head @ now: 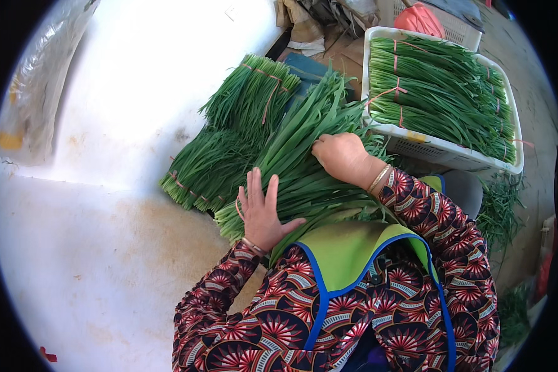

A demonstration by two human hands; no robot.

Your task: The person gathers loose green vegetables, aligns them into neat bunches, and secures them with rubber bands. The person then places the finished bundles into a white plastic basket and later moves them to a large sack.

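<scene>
A loose heap of garlic chives (302, 135) lies before me, leaves fanned toward the upper right and pale stem ends at the lower left. My left hand (262, 214) rests on the stem side, palm down and fingers apart. Beside its fingers shows a bit of pink tie (239, 208). Among the leaves farther right, my right hand (344, 156) is curled with its fingertips pinched on some garlic chives; the fingertips are partly hidden. Just left of the heap lie tied garlic chive bundles, one group (253, 93) above and another (209, 162) below, bound with pink ties.
At upper right, a white plastic crate (439, 151) holds several tied bundles (428, 88). A pink-red plastic item (418, 21) sits behind it. Loose green leaves (500, 209) litter the floor at right. Clear plastic sheeting (42, 83) lies at the white surface's (121, 279) far left.
</scene>
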